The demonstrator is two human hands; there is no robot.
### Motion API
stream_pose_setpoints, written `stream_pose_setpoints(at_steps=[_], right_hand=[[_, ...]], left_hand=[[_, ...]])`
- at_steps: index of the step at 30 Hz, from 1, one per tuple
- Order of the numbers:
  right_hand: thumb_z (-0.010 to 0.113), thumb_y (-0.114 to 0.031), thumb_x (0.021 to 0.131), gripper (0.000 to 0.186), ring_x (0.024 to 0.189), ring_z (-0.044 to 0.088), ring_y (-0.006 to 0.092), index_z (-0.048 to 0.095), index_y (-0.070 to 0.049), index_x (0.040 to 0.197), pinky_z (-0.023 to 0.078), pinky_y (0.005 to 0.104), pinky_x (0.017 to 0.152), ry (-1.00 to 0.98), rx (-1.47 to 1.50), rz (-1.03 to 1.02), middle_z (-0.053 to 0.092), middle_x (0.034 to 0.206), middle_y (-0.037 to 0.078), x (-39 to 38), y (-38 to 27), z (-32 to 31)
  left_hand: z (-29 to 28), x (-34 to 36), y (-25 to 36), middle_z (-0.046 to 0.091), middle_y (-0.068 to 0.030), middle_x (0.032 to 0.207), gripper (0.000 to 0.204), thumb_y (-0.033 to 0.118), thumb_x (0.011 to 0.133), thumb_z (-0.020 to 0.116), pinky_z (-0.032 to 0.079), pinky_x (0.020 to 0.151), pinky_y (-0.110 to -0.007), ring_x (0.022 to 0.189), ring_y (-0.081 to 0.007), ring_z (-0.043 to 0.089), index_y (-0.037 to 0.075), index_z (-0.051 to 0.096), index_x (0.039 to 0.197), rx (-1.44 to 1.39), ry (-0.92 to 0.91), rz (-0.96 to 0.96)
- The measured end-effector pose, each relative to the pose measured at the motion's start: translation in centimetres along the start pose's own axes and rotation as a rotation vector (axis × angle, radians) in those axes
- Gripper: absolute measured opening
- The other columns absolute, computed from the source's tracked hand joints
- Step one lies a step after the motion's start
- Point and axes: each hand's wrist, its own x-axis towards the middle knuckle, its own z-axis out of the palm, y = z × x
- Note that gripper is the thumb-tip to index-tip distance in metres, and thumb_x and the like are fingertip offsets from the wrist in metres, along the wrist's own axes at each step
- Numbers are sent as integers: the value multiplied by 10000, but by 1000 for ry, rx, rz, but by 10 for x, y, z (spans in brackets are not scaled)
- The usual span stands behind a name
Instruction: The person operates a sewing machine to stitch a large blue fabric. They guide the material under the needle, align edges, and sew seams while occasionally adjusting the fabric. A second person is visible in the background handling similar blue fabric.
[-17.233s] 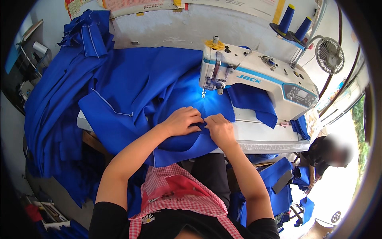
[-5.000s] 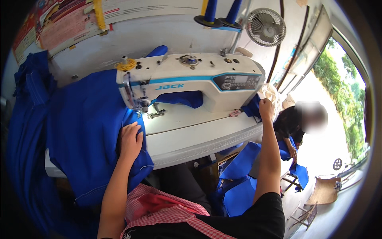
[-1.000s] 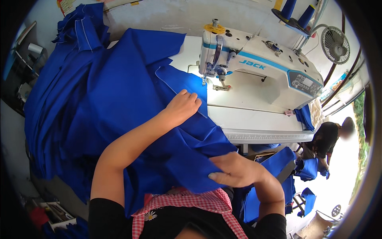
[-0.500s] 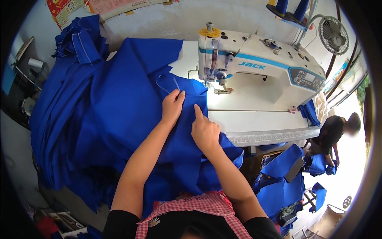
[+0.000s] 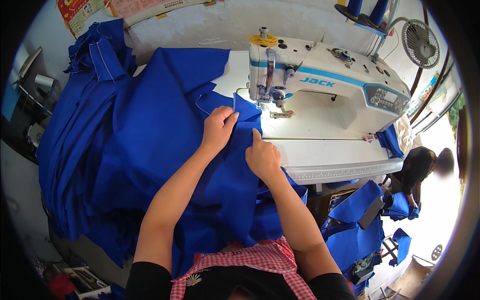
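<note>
A large spread of blue fabric (image 5: 155, 110) covers the left of the sewing table, its right edge by the needle area of a white sewing machine (image 5: 325, 75). My left hand (image 5: 218, 131) is closed on a fold of this fabric, thumb against the fingers, near a strip with a pale stitched edge. Close to the fabric's right edge is my right hand (image 5: 265, 156); its index finger points forward and presses on the cloth. The other fingers are curled at the edge, their tips hidden. Beside the needle, the presser foot is partly hidden by cloth.
A ruler strip (image 5: 345, 170) runs along the table's front edge. More blue pieces (image 5: 357, 205) lie below right, near another person (image 5: 419, 167). A small fan (image 5: 420, 44) and blue thread cones (image 5: 377, 12) stand at the back right. A blue pile (image 5: 100, 55) rises back left.
Both my hands have shifted slightly right, and the left also a little away from me. The small folded strip by the left hand has moved toward the needle.
</note>
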Motion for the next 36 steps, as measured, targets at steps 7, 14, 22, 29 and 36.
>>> stream_pose_setpoints(at_steps=[7, 14, 22, 29, 36], right_hand=[[520, -175, 839, 502, 723, 670, 412, 486, 37, 1293, 538, 485, 706, -28, -10, 16, 666, 755, 252, 1, -1, -3], [574, -148, 860, 351, 812, 639, 398, 564, 20, 1167, 521, 466, 735, 184, 245, -162, 643, 942, 216, -42, 12, -5], [645, 38, 729, 362, 1081, 560, 361, 633, 28, 1090, 479, 415, 921, 266, 175, -572, 545, 1233, 189, -119, 37, -26], [544, 66, 686, 425, 1176, 540, 369, 639, 3, 1095, 428, 455, 1016, 176, 137, -610, 569, 1249, 181, -60, 42, -16], [542, 12, 695, 433, 1204, 551, 305, 656, -44, 1109, 406, 474, 1034, 225, 124, -611, 622, 1219, 131, -54, 41, -10]], left_hand=[[9, -8, 0, 671, -126, 986, 95, 61, 840, 631, 519, 780, -378, 917, -303, 630, 1, 630, 913, 28, -92, 225], [17, -29, 1, 657, -104, 1032, 281, -2, 812, 605, 510, 836, -366, 992, -279, 609, 38, 616, 1090, 236, -291, 404], [19, -31, 8, 655, -97, 1033, 289, 63, 817, 612, 506, 863, -370, 996, -272, 602, 29, 612, 1105, 232, -311, 367], [26, -36, 8, 652, -105, 1066, 284, 71, 830, 594, 486, 898, -386, 1028, -275, 588, 33, 614, 1110, 216, -278, 318], [6, -30, -1, 660, -79, 843, 215, 164, 927, 594, 481, 664, -290, 702, -140, 604, 0, 629, 1062, -276, -228, -313]])
